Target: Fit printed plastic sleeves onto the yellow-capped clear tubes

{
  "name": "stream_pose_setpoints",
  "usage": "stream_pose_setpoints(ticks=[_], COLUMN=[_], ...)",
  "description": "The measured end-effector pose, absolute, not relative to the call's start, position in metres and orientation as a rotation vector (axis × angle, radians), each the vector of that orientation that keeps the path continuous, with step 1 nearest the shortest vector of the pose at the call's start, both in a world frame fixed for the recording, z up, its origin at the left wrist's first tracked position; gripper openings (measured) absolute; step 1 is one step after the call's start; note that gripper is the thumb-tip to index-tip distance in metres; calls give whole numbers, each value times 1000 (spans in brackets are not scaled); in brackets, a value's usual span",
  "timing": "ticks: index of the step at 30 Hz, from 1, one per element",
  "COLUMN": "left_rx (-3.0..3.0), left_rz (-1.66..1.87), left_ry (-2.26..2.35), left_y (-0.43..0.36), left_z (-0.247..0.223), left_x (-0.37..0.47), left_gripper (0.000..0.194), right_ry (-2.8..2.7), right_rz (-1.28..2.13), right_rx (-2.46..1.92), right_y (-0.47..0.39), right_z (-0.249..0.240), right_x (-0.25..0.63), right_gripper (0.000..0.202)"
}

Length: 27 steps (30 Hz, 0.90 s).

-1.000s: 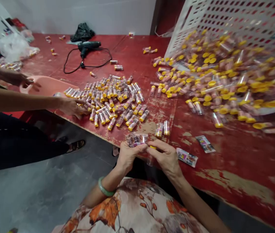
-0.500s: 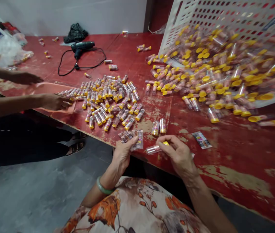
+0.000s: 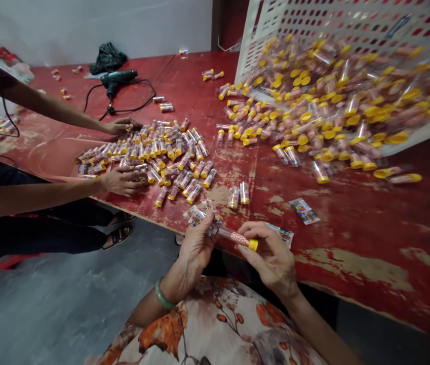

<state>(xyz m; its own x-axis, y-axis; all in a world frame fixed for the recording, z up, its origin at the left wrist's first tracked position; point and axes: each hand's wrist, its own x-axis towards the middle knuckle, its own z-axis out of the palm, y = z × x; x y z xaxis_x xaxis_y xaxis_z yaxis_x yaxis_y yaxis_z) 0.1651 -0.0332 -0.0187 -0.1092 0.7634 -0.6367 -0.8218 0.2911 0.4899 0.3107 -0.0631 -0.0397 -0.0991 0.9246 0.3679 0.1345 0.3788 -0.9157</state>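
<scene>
My left hand (image 3: 195, 248) is closed, thumb on top, on a few printed plastic sleeves (image 3: 195, 215). In my right hand (image 3: 273, 258), fingers pinch the yellow-capped end of a clear plastic tube (image 3: 235, 236) with small pinkish pieces inside. The tube's clear end reaches the sleeves at my left thumb; I cannot tell if it is inside one. Two wrapped tubes (image 3: 238, 196) stand just beyond my hands. One loose flat sleeve (image 3: 305, 211) lies to the right, and another sleeve (image 3: 283, 235) is partly hidden behind my right hand.
A co-worker's hands (image 3: 123, 181) are at a pile of wrapped tubes (image 3: 177, 147), beside a pinkish tray (image 3: 53, 154). A tipped white basket (image 3: 255, 48) spills many yellow-capped tubes at right. A heat gun (image 3: 118, 78) with its cord lies at the back of the red table (image 3: 351, 223).
My right hand has brought the tube to the sleeves in my left hand, its pinkish contents now showing. The co-worker's hands have moved right from the tray onto the pile. My view has shifted slightly.
</scene>
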Motion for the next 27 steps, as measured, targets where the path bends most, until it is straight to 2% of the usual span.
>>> stream_pose_setpoints(ticks=[5, 14, 17, 27], left_rx=[-201, -258, -255, -193], left_rz=[1318, 1241, 1234, 1255], left_ry=[986, 882, 870, 845], left_y=[-33, -33, -31, -36], left_z=[-13, -16, -13, -16], left_x=[169, 171, 173, 175], left_gripper=[11, 12, 7, 13], right_ry=[-1590, -1678, -1738, -1889], right_rz=[538, 168, 94, -134], right_rx=[-1008, -1010, -965, -956], right_y=[-69, -76, -77, -71], right_z=[-44, -44, -42, -51], right_x=[309, 306, 307, 310], right_gripper=[27, 44, 46, 49])
